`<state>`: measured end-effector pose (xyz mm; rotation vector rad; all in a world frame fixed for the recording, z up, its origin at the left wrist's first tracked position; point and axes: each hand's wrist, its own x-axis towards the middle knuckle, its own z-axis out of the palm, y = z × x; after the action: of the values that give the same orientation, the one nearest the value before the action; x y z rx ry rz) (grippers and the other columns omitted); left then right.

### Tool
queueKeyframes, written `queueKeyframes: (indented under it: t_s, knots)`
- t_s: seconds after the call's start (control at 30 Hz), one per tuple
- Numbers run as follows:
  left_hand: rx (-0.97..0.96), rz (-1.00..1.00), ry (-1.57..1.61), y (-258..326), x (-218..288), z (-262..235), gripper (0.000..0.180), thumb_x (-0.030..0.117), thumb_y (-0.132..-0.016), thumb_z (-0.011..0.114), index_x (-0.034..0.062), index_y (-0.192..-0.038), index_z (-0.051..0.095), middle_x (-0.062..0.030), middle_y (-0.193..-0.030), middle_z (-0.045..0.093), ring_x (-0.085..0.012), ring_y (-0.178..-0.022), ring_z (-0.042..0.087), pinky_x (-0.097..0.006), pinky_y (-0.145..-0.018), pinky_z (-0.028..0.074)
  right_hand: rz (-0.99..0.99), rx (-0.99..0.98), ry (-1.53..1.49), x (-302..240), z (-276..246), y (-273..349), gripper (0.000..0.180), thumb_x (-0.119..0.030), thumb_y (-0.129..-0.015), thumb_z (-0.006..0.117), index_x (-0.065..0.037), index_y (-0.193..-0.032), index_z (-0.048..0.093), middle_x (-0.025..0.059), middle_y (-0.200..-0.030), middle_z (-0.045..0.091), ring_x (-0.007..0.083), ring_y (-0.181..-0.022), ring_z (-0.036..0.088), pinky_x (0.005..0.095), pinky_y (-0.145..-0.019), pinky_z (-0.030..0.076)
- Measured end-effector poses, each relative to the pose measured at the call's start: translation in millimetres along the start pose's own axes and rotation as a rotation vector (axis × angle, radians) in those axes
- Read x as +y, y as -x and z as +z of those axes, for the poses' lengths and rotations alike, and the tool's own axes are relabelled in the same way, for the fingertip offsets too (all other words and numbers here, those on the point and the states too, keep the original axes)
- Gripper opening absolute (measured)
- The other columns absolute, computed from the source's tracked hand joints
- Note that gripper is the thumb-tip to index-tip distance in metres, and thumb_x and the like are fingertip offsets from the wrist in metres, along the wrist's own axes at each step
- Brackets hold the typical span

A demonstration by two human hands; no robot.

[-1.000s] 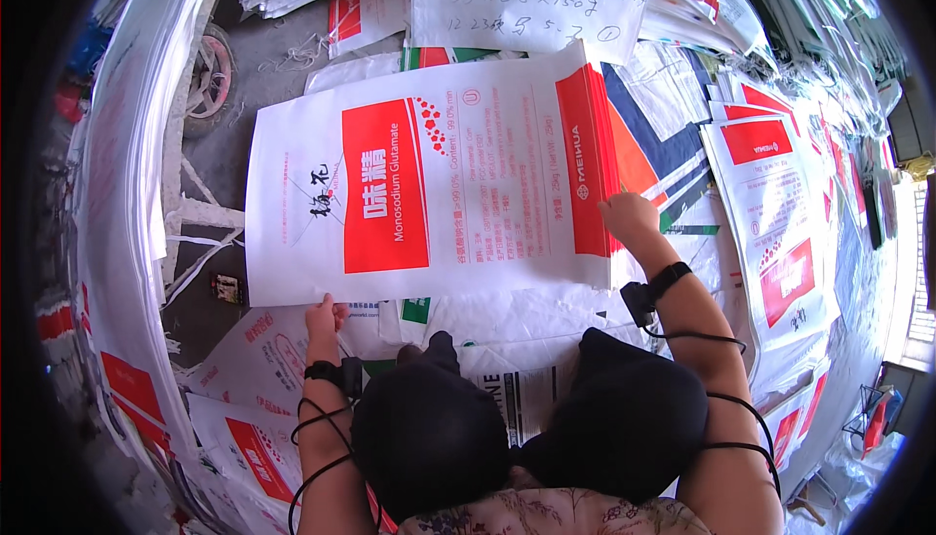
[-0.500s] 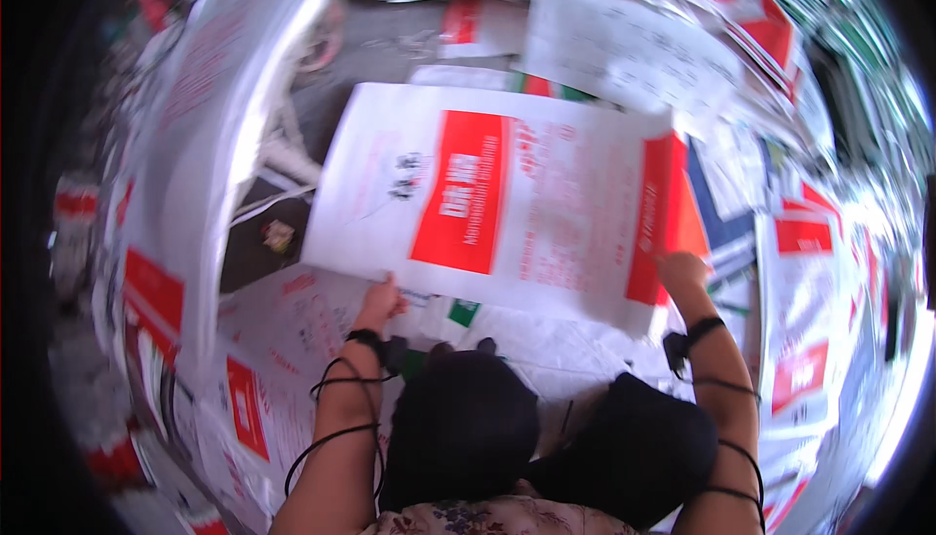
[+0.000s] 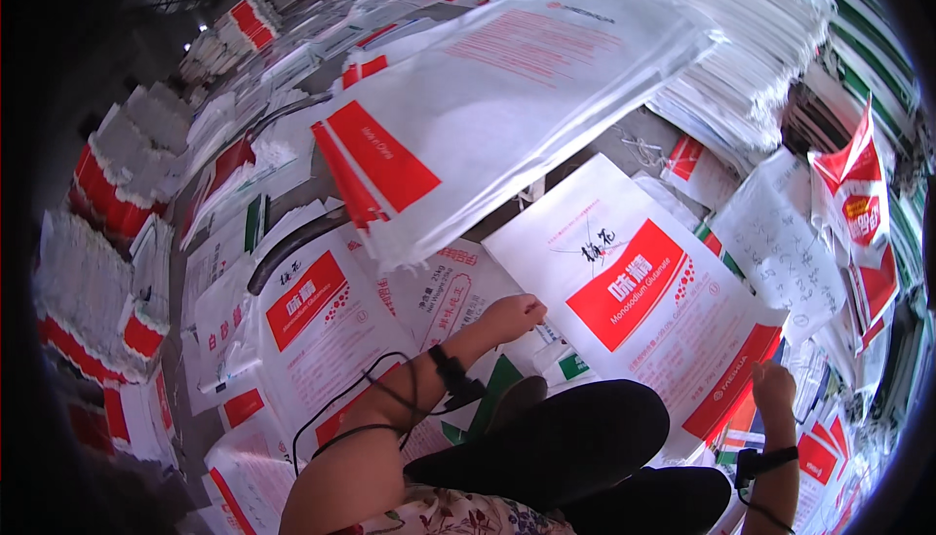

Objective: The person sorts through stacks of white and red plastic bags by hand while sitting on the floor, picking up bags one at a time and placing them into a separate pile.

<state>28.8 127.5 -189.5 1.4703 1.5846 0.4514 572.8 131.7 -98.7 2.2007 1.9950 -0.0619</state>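
Two hands on white-and-red sack [image 3: 639, 291]: left hand [image 3: 509, 317] curled, pinching near edge; right hand [image 3: 773, 389] gripping red corner, forearm upright.

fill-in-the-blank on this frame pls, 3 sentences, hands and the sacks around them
1. The left hand rests at the edge of a flat white sack whose big printed panel is coloured ____.
2. The right hand touches that sack's ____ corner, by its red stripe.
3. A second white sack with red panels is in the ____, above the floor.

Missing words: red; lower right; air
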Motion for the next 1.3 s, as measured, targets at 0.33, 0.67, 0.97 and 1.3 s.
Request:
queueKeyframes:
  t_s: [0.33, 0.67, 0.97, 1.3]
  knots:
    - [0.748, -0.019, 1.12, 132, -29, -163, 0.045, 0.042, -0.098, 0.059, 0.0009, -0.117, 0.063, -0.0136, -0.116, 0.068, -0.0223, -0.103, 0.067, -0.036, -0.089, 0.052, -0.666, 0.3, -0.511, -231, -191, 14, 0.014, -0.015, -0.092, 0.063, -0.002, -0.091, 0.066, 0.0184, -0.088, 0.069, 0.039, -0.082, 0.067, 0.0451, -0.073, 0.053]
    - [0.567, 0.274, 1.567, 87, 2, -195, 0.045, 0.017, -0.093, 0.068, 0.0001, -0.132, 0.052, -0.0133, -0.122, 0.063, -0.0257, -0.111, 0.064, -0.037, -0.091, 0.052, -1.216, 0.388, -0.639, -453, -216, 49, 0.018, -0.012, -0.087, 0.067, -0.003, -0.102, 0.067, 0.0168, -0.105, 0.067, 0.0366, -0.103, 0.063, 0.0435, -0.092, 0.051]
    - [0.543, 0.494, 1.704, 103, 38, -125, 0.061, 0.035, -0.094, 0.071, 0.006, -0.14, 0.045, -0.0074, -0.129, 0.057, -0.0181, -0.121, 0.055, -0.035, -0.103, 0.044, -1.11, 0.142, -0.372, -502, -180, 49, 0.047, -0.032, -0.089, 0.067, -0.004, -0.126, 0.06, 0.0155, -0.132, 0.058, 0.0342, -0.124, 0.055, 0.0481, -0.103, 0.044]
    - [0.497, 0.636, 1.667, 99, 18, -127, 0.059, 0.031, -0.094, 0.071, 0.003, -0.139, 0.046, -0.0081, -0.132, 0.057, -0.0177, -0.123, 0.054, -0.035, -0.106, 0.042, -1.177, 0.159, -0.335, -496, -179, 45, 0.05, -0.026, -0.089, 0.066, -0.003, -0.132, 0.056, 0.019, -0.14, 0.053, 0.0355, -0.132, 0.05, 0.0476, -0.107, 0.042]
